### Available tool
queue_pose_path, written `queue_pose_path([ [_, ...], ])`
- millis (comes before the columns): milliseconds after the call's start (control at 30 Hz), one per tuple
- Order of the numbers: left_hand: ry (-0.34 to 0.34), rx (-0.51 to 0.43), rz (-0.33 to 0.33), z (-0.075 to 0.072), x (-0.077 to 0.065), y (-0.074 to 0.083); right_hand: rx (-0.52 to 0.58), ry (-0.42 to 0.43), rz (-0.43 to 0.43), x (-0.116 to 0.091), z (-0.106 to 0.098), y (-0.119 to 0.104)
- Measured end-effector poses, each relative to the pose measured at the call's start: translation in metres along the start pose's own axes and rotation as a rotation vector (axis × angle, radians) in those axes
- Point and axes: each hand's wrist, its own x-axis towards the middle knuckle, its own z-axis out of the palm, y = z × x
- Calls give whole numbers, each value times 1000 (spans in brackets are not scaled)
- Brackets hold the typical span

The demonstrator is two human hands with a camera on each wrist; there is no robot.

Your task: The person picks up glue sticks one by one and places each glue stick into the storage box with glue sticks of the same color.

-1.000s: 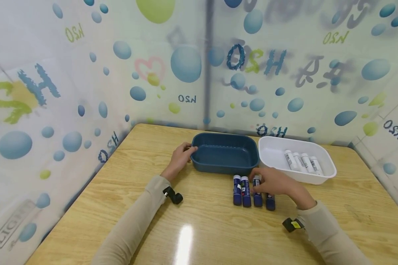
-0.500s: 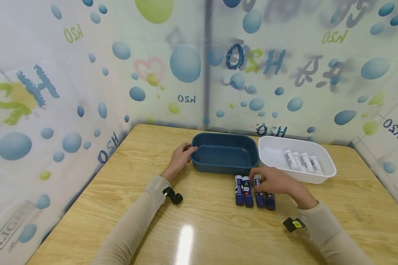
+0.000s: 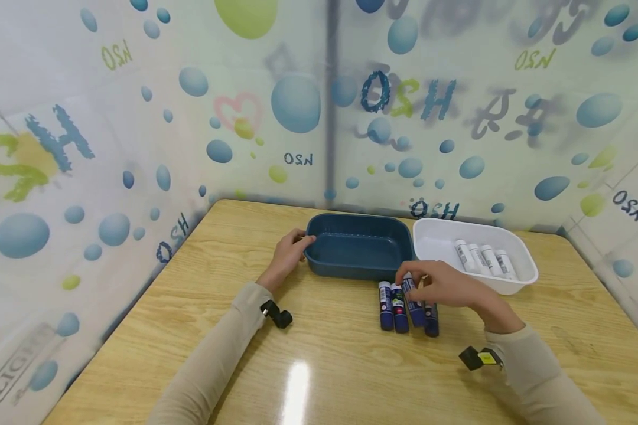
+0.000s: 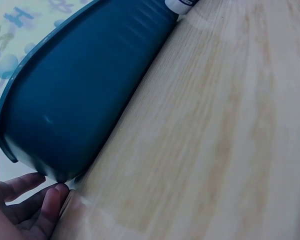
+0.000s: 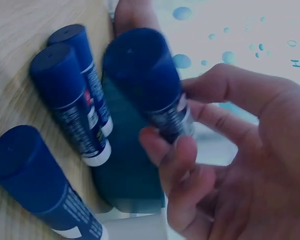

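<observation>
My right hand (image 3: 446, 286) pinches a blue glue stick (image 5: 145, 70) between thumb and fingers. It is tilted and raised a little off the table. Two more blue glue sticks (image 3: 392, 310) lie side by side to its left, and another blue glue stick (image 3: 431, 323) lies to its right, partly under the hand. Just beyond them stands a dark blue plastic bin (image 3: 361, 270) with nothing in it. My left hand (image 3: 288, 254) holds that bin at its left end, thumb at the rim; in the left wrist view its fingers (image 4: 27, 187) touch the outer wall.
Against the blue bin's right end stands a white bin (image 3: 529, 273) with several white tubes (image 3: 491, 261) lying in it. Both bins rest near the back of the wooden table (image 3: 340, 366). A printed curtain (image 3: 308, 171) hangs close behind the table.
My right hand has lifted the glue stick slightly and tilted it, the wrist shifting a little right. The two left glue sticks have slid slightly right. My left hand stays put.
</observation>
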Motion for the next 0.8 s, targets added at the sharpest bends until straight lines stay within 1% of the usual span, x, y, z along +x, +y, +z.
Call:
queue_pose_path([
  [100, -2, -3, 0, 0, 0, 0, 69, 6, -18, -1, -2, -3],
  [300, -3, -1, 0, 0, 1, -1, 150, 51, -43, -3, -9, -12],
  [467, -6, -4, -3, 1, -1, -2, 212, 93, -28, 2, -19, -21],
  [600, 0, -2, -11, 1, -1, -1, 199, 108, 16, 14, -32, -31],
  [733, -6, -8, -12, 1, 0, 0, 146, 100, 61, 28, -49, -42],
  [800, -11, -11, -9, 0, 0, 0, 129, 96, 70, 36, -58, -46],
])
